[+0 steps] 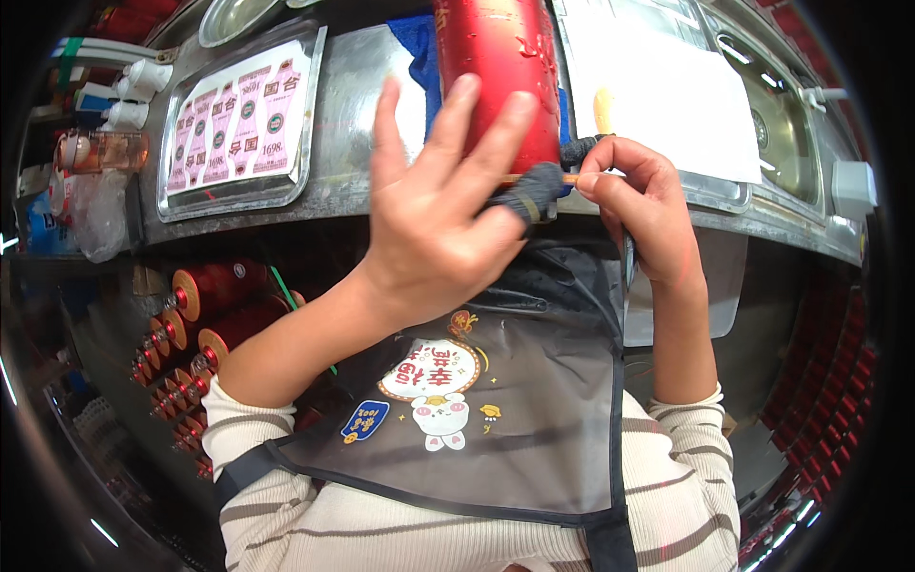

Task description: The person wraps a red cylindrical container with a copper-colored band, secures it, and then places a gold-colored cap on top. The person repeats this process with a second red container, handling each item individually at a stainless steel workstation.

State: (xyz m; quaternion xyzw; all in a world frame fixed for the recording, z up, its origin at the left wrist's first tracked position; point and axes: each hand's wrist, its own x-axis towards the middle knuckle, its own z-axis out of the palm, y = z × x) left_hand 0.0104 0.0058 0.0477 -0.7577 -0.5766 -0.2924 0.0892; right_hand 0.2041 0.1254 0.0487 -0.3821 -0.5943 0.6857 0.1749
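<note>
A glossy red bottle or cylinder (pixel 500 81), wet on its surface, lies lengthwise on a blue cloth (pixel 416 48) with its near end at the counter's edge. My left hand (pixel 434 214) is over its near left side, fingers spread and slightly blurred. The thumb reaches toward a dark wrapped bundle (pixel 534 191) at the bottle's near end; whether they touch I cannot tell. My right hand (pixel 648 195) is just right of that bundle, thumb and forefinger closed on a thin orange stick-like piece (pixel 569 178). Part of this piece is hidden behind the bundle.
At left, a clear tray (pixel 311 105) holds a sheet of pink printed labels (pixel 233 124). White sheets (pixel 658 95) lie at right, beside a metal basin (pixel 786 133). Below the counter, several red bottles (pixel 229 286) are stacked at left. A dark apron (pixel 534 381) covers my lap.
</note>
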